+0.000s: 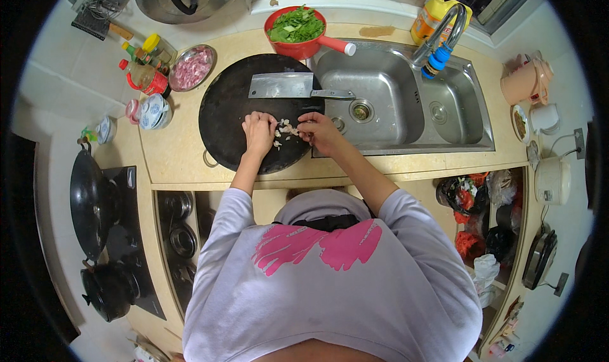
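Observation:
A round black cutting board [222, 124] lies on the counter in front of me. Small pale pieces that look like crushed garlic [287, 129] are scattered between my hands on its right half. My left hand [257, 132] rests low over the board with bent fingers, its thumb side against the pieces; what its fingertips hold is hidden. From the right, my right hand [319, 132] reaches in with thumb and fingers pinched at the edge of the garlic. Just beyond both hands lies a cleaver [281, 85], its handle pointing right over the sink edge.
A double steel sink [380, 115] with a faucet [444, 35] adjoins the board's right side. Behind the board are a red strainer [298, 49] of chopped greens and a plate of raw meat [192, 68]. Bottles [147, 78] stand far left, near a wok [91, 197].

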Tool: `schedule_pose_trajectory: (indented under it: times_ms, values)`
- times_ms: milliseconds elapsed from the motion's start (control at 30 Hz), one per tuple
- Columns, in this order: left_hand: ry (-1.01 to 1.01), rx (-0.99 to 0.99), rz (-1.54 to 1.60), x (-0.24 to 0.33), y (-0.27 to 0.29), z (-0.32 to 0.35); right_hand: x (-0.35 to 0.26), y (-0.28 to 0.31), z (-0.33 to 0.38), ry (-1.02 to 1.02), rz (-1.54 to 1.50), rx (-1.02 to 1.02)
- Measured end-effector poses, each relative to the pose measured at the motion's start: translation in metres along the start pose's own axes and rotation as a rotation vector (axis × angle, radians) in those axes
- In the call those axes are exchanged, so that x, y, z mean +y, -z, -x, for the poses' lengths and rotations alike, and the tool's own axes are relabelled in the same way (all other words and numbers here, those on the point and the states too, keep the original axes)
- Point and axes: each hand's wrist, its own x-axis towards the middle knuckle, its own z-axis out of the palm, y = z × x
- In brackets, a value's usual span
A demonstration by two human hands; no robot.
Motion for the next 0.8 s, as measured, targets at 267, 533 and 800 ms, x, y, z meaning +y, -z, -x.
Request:
schedule_pose_trajectory:
  times_ms: [267, 533, 800]
  values:
    - [0.007, -0.032, 0.526, 0.014, 0.025, 0.009, -0.001, -0.019, -0.003, 0.069, -0.02, -0.093]
    - [0.16, -0.204, 0.814, 0.017, 0.031, 0.013, 0.004, -0.023, -0.013, 0.097, 0.011, -0.072]
    - [0.242, -0.274, 1.058, 0.024, 0.04, 0.008, -0.006, -0.017, -0.003, 0.166, 0.039, -0.185]
